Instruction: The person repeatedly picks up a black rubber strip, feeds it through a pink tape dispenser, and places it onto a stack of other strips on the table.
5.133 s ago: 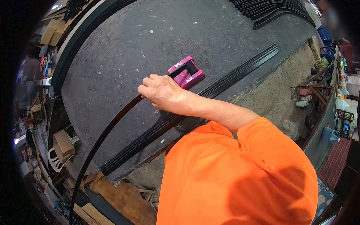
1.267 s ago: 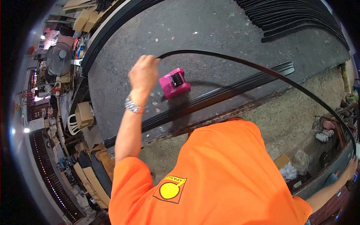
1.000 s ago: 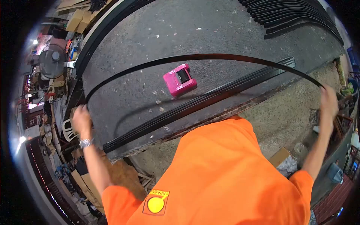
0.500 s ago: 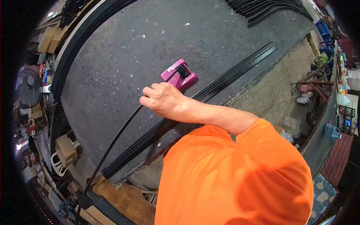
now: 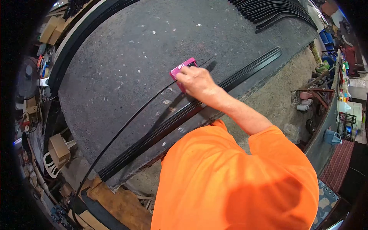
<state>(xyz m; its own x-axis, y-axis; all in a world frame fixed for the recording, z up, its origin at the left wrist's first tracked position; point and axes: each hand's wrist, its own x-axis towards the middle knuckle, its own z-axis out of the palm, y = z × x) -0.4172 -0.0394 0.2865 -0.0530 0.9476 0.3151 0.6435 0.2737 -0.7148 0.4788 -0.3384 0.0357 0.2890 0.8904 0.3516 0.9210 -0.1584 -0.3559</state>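
Observation:
My right hand point(image 5: 197, 82) is closed at a long thin black strip point(image 5: 132, 119), right over a small pink box-shaped piece point(image 5: 174, 73) with a dark recess. My fingers hide much of the pink piece. Beyond them the tip of the strip pokes out to the upper right, above the table. From my hand the strip bows down to the lower left and hangs past the table edge. A bundle of similar black strips point(image 5: 153, 143) lies on the dark table point(image 5: 111, 76) beneath my wrist. My left hand is out of view.
Several curved black strips point(image 5: 283, 19) lie side by side at the table's far right corner. A long curved black band point(image 5: 63, 63) runs along the left edge. On the floor side are a cardboard box point(image 5: 58, 150) and a white plastic chair point(image 5: 50, 165). A blue-grey watering can point(image 5: 331, 137) stands at right.
My right hand has moved right and slightly up, onto the pink piece, bringing the strip along. The strip's tip now shows beyond my fingers.

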